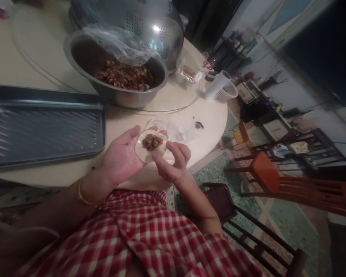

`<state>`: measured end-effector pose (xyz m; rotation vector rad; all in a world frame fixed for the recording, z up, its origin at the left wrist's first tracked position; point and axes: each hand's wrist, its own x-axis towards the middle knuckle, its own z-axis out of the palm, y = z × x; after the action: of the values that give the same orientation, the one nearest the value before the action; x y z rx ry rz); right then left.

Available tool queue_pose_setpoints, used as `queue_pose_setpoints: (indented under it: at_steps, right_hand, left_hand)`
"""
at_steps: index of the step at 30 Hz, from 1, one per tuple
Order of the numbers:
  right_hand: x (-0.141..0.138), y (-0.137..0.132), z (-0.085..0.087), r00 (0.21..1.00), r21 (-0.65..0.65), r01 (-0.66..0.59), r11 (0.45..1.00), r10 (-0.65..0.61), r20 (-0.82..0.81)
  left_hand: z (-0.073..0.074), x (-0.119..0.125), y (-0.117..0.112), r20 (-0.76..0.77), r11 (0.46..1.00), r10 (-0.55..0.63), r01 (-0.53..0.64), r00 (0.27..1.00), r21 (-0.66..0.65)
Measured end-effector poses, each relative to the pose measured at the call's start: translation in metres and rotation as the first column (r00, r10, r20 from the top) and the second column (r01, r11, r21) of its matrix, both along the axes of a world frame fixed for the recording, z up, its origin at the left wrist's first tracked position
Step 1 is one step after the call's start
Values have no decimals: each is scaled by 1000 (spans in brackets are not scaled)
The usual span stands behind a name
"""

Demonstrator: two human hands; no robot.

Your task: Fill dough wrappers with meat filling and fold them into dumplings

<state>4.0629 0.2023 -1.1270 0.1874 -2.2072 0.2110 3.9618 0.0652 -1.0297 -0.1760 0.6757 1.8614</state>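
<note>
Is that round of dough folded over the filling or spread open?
Spread open: the dough lies on the left hand, its filling uncovered in the middle, with the right hand at its edge.

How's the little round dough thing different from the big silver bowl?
The small, pale, round dough wrapper is thin, while the large, silver-grey metal bowl is deep. The wrapper is being held; the bowl stands unheld. Crinkled, clear plastic film partly covers the bowl, but none covers the wrapper. Both are round and carry brown, chopped filling, just a small lump on the wrapper.
</note>
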Motion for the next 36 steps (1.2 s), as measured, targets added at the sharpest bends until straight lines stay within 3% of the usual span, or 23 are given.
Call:
queue_pose_setpoints:
  at_steps: [3,7,9,13,18,22,26,30,36]
  right_hand:
    - [1,0,-1,1000,59,3,998,-4,17]
    - [-1,-3,3,975,143,-43,989,73,-210]
    - [-1,-5,3,970,142,-26,989,59,-236]
    - [-2,-10,3,992,28,-69,997,72,-104]
    - [-7,-22,16,984,5,-32,999,32,-174]
    - [-11,-30,30,987,-132,-67,989,47,-154]
    - [-13,-34,40,987,-149,-51,988,28,-156]
    - [-15,-36,44,986,-177,12,984,-41,-160]
    - [-17,-37,45,995,-285,2,958,-32,-98]
  left_hand:
    - [0,4,1,9,999,11,-11,1000,-37]
    - [-7,7,1,-104,1000,0,-1,995,-17]
    - [-12,7,0,-185,1000,-1,1,983,-1]
    - [-20,5,-1,-307,999,24,-16,952,29]
    - [-26,0,-5,-358,1000,23,-15,933,26]
    - [-27,-1,-8,-407,1000,2,-3,913,-2]
    - [-27,0,-10,-526,999,-12,-11,850,-41]
    - [-29,-1,-12,-626,996,-24,-33,779,-80]
    - [-28,-2,-14,-636,999,-10,-17,771,-36]
